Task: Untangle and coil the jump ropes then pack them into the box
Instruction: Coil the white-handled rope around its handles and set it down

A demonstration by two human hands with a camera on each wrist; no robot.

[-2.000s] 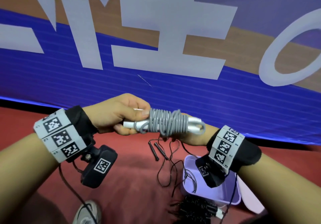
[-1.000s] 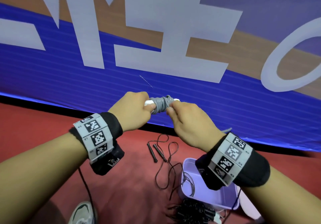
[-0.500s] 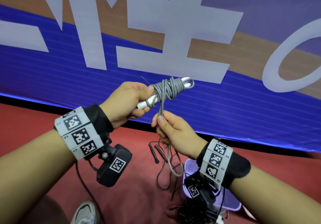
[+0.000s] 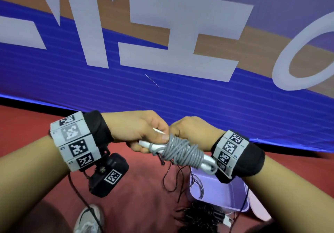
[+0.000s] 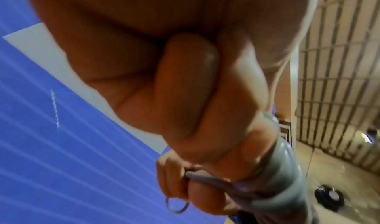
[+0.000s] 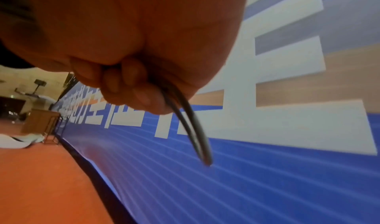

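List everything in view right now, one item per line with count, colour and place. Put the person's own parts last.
grey jump rope: one, grey cord wound round white handles, held in the air between both hands
black jump rope: at least one, black, loose on the floor, partly trailing into the box
black bundle: one, black cords in a heap, on the floor in front of the box
box: one, lilac, open, on the floor below the right wrist
floor: red
banner: one, blue and brown with white characters, along the back
shoe: one, white and grey, bottom edge
left hand: grips the handles' end
right hand: pinches a loop of the grey cord
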